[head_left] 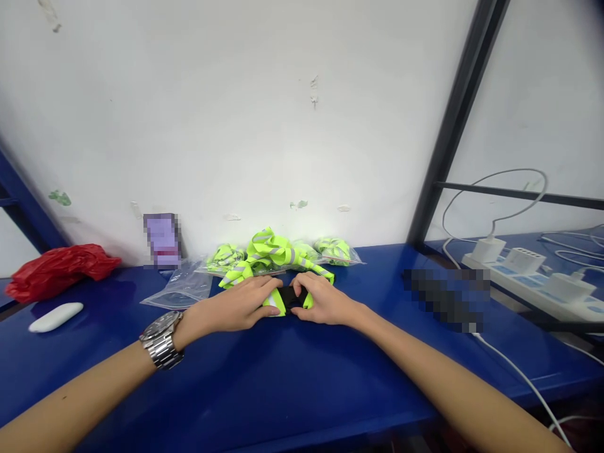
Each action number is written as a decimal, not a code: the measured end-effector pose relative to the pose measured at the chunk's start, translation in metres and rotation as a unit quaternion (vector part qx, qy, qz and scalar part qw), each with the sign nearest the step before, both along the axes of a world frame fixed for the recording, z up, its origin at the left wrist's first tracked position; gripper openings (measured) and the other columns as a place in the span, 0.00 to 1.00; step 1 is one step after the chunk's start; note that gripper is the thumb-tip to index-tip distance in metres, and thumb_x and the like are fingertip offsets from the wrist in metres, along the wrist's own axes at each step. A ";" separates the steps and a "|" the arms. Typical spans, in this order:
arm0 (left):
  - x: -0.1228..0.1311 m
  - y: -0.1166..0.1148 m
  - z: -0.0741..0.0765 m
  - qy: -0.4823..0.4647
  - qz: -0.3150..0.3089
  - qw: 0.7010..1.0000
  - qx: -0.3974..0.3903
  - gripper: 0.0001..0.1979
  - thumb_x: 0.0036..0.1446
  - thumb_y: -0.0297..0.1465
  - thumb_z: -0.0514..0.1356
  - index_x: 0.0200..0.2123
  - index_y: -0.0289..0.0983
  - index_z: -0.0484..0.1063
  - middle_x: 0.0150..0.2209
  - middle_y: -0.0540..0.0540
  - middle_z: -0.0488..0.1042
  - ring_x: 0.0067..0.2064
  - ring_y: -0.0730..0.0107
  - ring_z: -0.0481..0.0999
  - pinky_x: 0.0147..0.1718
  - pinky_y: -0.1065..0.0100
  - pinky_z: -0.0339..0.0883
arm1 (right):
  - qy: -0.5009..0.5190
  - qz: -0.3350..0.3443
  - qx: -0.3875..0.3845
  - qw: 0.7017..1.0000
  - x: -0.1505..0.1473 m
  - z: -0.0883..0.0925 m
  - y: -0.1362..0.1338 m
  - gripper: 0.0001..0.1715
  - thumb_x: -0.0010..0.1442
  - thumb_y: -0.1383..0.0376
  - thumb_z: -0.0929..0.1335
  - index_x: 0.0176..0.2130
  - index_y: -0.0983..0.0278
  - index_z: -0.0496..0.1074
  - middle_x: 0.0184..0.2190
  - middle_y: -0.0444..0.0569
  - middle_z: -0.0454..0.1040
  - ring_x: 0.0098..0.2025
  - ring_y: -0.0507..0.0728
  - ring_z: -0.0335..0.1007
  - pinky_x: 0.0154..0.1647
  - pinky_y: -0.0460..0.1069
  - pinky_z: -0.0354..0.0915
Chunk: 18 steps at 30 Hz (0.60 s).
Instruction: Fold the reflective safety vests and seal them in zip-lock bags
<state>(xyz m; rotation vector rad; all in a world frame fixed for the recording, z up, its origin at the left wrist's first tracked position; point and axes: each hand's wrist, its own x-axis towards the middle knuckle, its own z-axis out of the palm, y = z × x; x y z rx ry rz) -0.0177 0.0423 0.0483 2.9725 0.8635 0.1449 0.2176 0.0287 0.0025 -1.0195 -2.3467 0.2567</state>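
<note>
Between my hands is a black buckle (291, 298) on a fluorescent yellow-green strap with silver stripes (274, 249). My left hand (243, 303), with a metal watch (163, 336) on the wrist, pinches the strap end just left of the buckle. On the other side my right hand (325, 299) is closed around the buckle's right part, thumb below and fingers above. Behind them the rest of the strap lies in loose loops. Whether the buckle's halves are joined is hidden by my fingers.
Clear bags with folded yellow-green straps (336, 250) lie by the wall, and a flat clear bag (184, 286) sits left of them. A phone (163, 240) leans upright. A red plastic bag (61, 269) and a white case (55, 317) are left; a power strip (533, 277) is right.
</note>
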 end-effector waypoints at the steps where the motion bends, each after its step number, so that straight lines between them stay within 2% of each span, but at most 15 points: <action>1: -0.002 0.002 -0.003 -0.002 -0.003 1.000 0.026 0.20 0.66 0.41 0.50 0.58 0.40 0.59 0.52 0.39 0.67 0.50 0.57 0.69 0.47 0.61 0.63 | 0.000 -0.001 0.002 1.000 0.000 0.000 -0.001 0.15 0.53 0.64 0.70 0.35 0.61 0.59 0.36 0.45 0.65 0.40 0.55 0.62 0.37 0.48 0.57; 5: -0.005 0.002 -0.018 0.008 -0.026 0.981 0.194 0.12 0.65 0.39 0.52 0.43 0.38 0.67 0.43 0.40 0.68 0.42 0.59 0.68 0.40 0.60 0.64 | 0.005 -0.016 0.005 1.000 -0.004 0.000 0.000 0.14 0.53 0.64 0.69 0.34 0.61 0.58 0.34 0.45 0.65 0.38 0.55 0.62 0.36 0.48 0.56; 7: -0.008 0.001 -0.026 0.004 -0.039 0.957 0.286 0.10 0.65 0.37 0.53 0.37 0.37 0.68 0.38 0.42 0.67 0.39 0.60 0.66 0.38 0.60 0.63 | 0.023 -0.024 0.000 0.999 -0.005 0.000 0.002 0.14 0.53 0.63 0.69 0.33 0.61 0.58 0.33 0.44 0.66 0.36 0.55 0.62 0.36 0.48 0.56; 10: -0.017 0.000 -0.037 -0.013 -0.064 0.920 0.386 0.10 0.64 0.38 0.55 0.34 0.38 0.67 0.34 0.45 0.67 0.37 0.61 0.65 0.39 0.58 0.61 | 0.056 -0.027 -0.004 0.998 -0.006 0.002 0.004 0.15 0.53 0.62 0.70 0.33 0.61 0.58 0.33 0.44 0.68 0.35 0.55 0.63 0.37 0.48 0.57; 14: -0.031 -0.001 -0.042 -0.010 -0.094 0.901 0.422 0.09 0.63 0.38 0.56 0.39 0.38 0.69 0.33 0.45 0.69 0.35 0.63 0.65 0.41 0.57 0.60 | 0.068 -0.019 0.008 0.997 -0.006 0.002 0.003 0.16 0.52 0.64 0.70 0.33 0.61 0.58 0.35 0.45 0.68 0.36 0.55 0.64 0.38 0.49 0.58; 16: -0.032 -0.002 -0.044 -0.010 -0.090 0.908 0.409 0.07 0.64 0.34 0.55 0.36 0.38 0.69 0.31 0.47 0.69 0.33 0.65 0.66 0.40 0.59 0.60 | 0.069 -0.014 0.024 0.997 -0.007 0.001 0.002 0.16 0.52 0.64 0.70 0.33 0.61 0.57 0.36 0.46 0.67 0.39 0.56 0.63 0.40 0.49 0.59; 18: -0.028 -0.004 -0.046 -0.031 -0.047 0.928 0.369 0.10 0.65 0.34 0.53 0.32 0.37 0.69 0.27 0.48 0.67 0.31 0.66 0.66 0.38 0.60 0.60 | 0.071 -0.005 0.045 0.996 -0.009 0.000 -0.001 0.15 0.52 0.66 0.70 0.33 0.61 0.57 0.38 0.47 0.67 0.42 0.57 0.63 0.42 0.50 0.59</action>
